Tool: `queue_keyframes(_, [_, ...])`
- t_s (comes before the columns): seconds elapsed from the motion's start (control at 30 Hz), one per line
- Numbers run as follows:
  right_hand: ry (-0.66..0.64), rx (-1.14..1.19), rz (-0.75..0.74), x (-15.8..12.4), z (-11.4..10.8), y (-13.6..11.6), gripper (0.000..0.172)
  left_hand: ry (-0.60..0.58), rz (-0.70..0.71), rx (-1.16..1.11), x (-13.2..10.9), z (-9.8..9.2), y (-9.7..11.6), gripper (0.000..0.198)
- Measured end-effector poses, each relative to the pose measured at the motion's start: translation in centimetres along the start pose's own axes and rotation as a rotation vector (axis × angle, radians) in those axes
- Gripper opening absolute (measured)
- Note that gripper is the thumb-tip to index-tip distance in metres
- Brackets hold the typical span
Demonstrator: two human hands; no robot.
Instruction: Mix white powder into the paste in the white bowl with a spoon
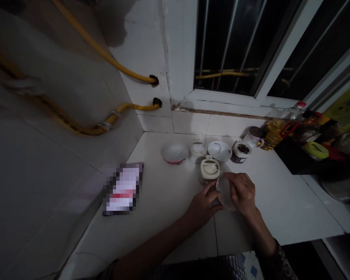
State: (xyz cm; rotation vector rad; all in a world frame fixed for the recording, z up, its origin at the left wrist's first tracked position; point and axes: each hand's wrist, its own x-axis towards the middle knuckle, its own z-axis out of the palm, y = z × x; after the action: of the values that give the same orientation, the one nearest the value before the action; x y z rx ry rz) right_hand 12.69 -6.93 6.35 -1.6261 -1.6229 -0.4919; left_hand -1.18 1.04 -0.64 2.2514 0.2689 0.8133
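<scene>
My left hand (203, 205) grips the side of a pale, translucent cup (226, 194), tilted with its mouth toward the jars. My right hand (242, 191) is closed at the cup's far rim, pinching a thin white spoon (217, 168) that reaches into a square-topped jar (207, 179). White contents show inside this jar, whose lid is up. Just behind it are a second clear jar (197, 152) and a white bowl (225, 152) with a small white piece in it. Part of the spoon's handle is hidden by my fingers.
Left of the jars sits another bowl (175, 151) with red on its side. A phone (124, 188) leans by the left wall. To the right are a jar of dark red contents (241, 151), a pink-handled mug (253, 137) and an oil bottle (275, 130). Yellow pipes (134, 74) cross the wall.
</scene>
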Motion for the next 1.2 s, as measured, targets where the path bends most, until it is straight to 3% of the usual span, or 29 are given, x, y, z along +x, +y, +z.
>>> queue_keyframes(0.07, [-0.017, -0.042, -0.091, 0.1, -0.4, -0.1, 0.03, 0.004, -0.001, -0.002, 0.0, 0.0, 0.0, 0.025])
queue_keyframes(0.13, [-0.002, -0.01, -0.076, 0.0, -1.0, -0.3, 0.029, 0.003, -0.004, -0.002, 0.1, -0.1, 0.1, 0.025])
queue_keyframes(0.33, [0.165, 0.106, 0.3, -2.5, -4.0, -0.6, 0.015, -0.008, 0.013, 0.056, 0.0, -0.4, 0.4, 0.025])
queue_keyframes(0.43, [0.06, 0.07, 0.328, -4.2, -5.1, -0.2, 0.014, -0.005, 0.064, 0.084, 0.0, -0.4, 0.4, 0.023])
queue_keyframes(0.63, [-0.065, -0.059, 0.157, -5.1, -4.0, 0.5, 0.023, -0.006, 0.186, 0.139, -0.1, -0.3, 0.5, 0.016])
queue_keyframes(0.77, [-0.188, 0.042, 0.129, -4.9, -4.5, 0.0, 0.024, -0.009, 0.23, 0.171, -0.1, -0.3, 0.5, 0.016])
queue_keyframes(0.87, [-0.233, 0.119, 0.291, -5.4, -5.7, -0.3, 0.019, 0.008, 0.261, 0.188, -0.1, -0.3, 0.7, 0.015])
queue_keyframes(0.97, [-0.181, 0.088, 0.566, -6.3, -6.5, -0.2, 0.018, 0.035, 0.308, 0.231, -0.1, -0.2, 0.9, 0.014])
queue_keyframes(1.07, [-0.176, 0.131, 0.825, -6.8, -6.3, -0.3, 0.021, 0.048, 0.341, 0.298, -0.2, -0.1, 0.9, 0.012])
queue_keyframes(1.2, [-0.107, 0.367, 1.041, -6.7, -4.9, -1.0, 0.02, 0.029, 0.362, 0.361, -0.6, 0.2, 0.5, 0.012])
